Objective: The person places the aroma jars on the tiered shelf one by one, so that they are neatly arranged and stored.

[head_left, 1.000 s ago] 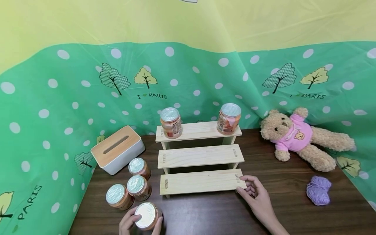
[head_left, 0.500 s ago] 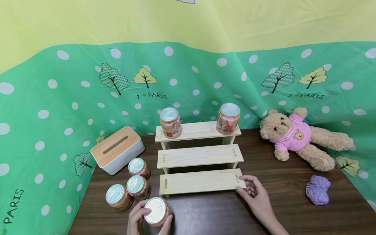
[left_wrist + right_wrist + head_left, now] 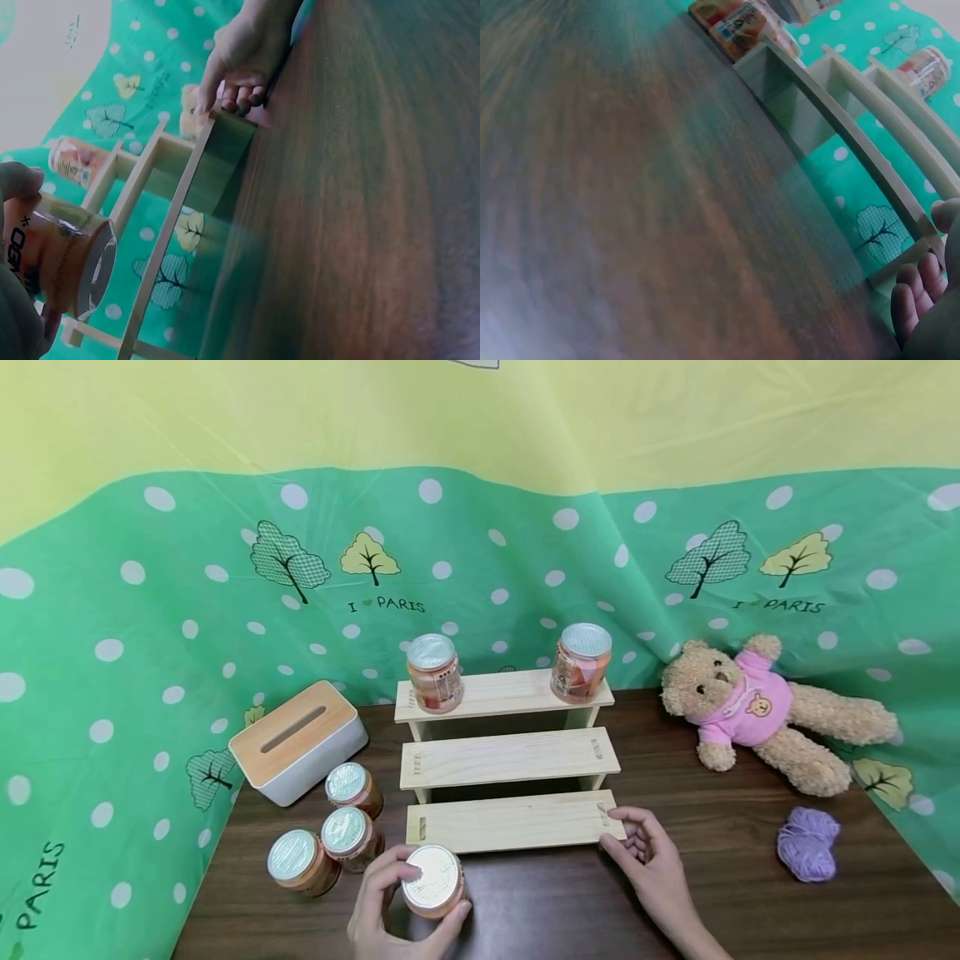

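Note:
My left hand grips a glass jar with a silver lid, its contents orange. The jar is raised off the table, just before the left end of the three-step wooden rack; the left wrist view shows its side close to the camera. At the rack's right end, my right hand pinches the corner of the lowest step between thumb and fingers. On the top step stand two similar jars, one at the left and one at the right.
Left of the rack stand three more jars, the front one nearest me. Behind them is a tissue box with a wooden top. A teddy bear and purple yarn lie at the right. A patterned cloth hangs behind.
My left hand has carried the jar right and forward, from beside the other jars to the rack's front left. The right hand has kept its place on the rack.

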A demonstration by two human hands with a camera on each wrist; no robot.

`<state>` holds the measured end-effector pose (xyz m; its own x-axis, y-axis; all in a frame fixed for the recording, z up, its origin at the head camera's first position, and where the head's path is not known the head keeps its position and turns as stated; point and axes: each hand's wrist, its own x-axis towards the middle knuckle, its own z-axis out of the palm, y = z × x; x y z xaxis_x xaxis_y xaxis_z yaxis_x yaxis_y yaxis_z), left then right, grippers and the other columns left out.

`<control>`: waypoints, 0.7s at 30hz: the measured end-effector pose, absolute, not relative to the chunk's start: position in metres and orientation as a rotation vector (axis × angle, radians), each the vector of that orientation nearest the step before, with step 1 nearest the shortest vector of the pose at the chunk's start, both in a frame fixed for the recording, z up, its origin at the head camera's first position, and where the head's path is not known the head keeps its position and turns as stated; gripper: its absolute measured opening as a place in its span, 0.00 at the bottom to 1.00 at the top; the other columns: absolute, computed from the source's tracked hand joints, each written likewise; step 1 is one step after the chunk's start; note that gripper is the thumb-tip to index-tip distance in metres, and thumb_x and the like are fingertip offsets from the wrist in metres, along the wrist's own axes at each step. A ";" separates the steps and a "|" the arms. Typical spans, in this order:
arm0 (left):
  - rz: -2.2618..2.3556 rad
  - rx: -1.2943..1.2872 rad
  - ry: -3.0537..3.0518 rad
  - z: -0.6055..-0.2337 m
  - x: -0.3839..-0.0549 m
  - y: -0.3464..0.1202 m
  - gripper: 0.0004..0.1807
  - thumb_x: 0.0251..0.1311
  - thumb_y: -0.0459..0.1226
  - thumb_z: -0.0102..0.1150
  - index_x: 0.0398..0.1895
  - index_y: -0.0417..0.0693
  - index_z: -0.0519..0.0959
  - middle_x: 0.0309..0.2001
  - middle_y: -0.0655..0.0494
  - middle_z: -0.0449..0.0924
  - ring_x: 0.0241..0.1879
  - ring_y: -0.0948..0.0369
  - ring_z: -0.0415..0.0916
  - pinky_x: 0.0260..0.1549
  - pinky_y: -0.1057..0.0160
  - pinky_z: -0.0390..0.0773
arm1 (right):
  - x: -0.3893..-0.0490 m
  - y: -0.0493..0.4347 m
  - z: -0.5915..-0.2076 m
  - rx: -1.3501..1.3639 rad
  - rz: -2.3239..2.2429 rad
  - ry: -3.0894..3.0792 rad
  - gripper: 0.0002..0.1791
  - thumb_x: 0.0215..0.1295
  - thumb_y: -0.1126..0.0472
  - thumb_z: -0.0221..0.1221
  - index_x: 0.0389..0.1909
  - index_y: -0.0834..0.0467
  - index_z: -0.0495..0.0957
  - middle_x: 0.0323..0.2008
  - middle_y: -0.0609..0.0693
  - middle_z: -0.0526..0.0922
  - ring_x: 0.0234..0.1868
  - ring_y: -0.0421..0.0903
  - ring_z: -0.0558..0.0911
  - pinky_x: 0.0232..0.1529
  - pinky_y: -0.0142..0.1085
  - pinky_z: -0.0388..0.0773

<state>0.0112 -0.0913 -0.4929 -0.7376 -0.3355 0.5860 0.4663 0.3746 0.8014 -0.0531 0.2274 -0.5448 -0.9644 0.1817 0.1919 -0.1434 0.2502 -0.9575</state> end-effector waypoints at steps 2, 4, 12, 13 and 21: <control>-1.458 -0.130 -1.920 -0.491 0.009 -0.090 0.43 0.19 0.22 0.94 0.47 0.38 0.82 0.54 0.44 0.85 0.50 0.62 0.84 0.50 0.74 0.83 | -0.054 0.226 -0.545 -0.046 1.786 -2.251 0.18 0.68 0.79 0.69 0.57 0.68 0.81 0.32 0.44 0.82 0.30 0.35 0.78 0.30 0.27 0.77; -1.485 -0.169 -1.893 -0.490 0.006 -0.088 0.42 0.20 0.23 0.95 0.47 0.37 0.82 0.54 0.42 0.85 0.52 0.61 0.84 0.53 0.74 0.83 | -0.054 0.226 -0.544 -0.058 1.791 -2.244 0.18 0.68 0.79 0.69 0.57 0.69 0.81 0.31 0.44 0.82 0.30 0.35 0.78 0.30 0.26 0.77; -1.478 -0.289 -1.926 -0.482 -0.007 -0.086 0.40 0.29 0.29 0.95 0.50 0.39 0.81 0.56 0.43 0.85 0.56 0.59 0.83 0.56 0.72 0.82 | -0.054 0.224 -0.543 -0.101 1.805 -2.226 0.18 0.66 0.79 0.71 0.55 0.69 0.81 0.28 0.44 0.80 0.28 0.34 0.76 0.28 0.27 0.76; -1.480 -0.289 -1.938 -0.480 -0.008 -0.085 0.40 0.30 0.29 0.95 0.50 0.40 0.81 0.57 0.44 0.84 0.56 0.59 0.83 0.54 0.72 0.82 | -0.054 0.224 -0.543 -0.104 1.803 -2.228 0.18 0.66 0.79 0.71 0.55 0.69 0.81 0.28 0.44 0.80 0.28 0.34 0.76 0.27 0.27 0.76; -1.497 -0.324 -1.937 -0.466 -0.024 -0.079 0.38 0.36 0.32 0.95 0.52 0.42 0.81 0.59 0.44 0.84 0.57 0.56 0.83 0.55 0.70 0.82 | -0.055 0.225 -0.544 -0.120 1.815 -2.221 0.19 0.66 0.79 0.71 0.55 0.69 0.81 0.28 0.45 0.80 0.28 0.35 0.76 0.27 0.27 0.76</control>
<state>-0.0237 -0.0791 -0.4662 -0.7519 -0.1939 0.6301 0.5608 0.3145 0.7659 -0.0550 0.2251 -0.5439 -0.9601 0.2329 0.1548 -0.1053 0.2118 -0.9716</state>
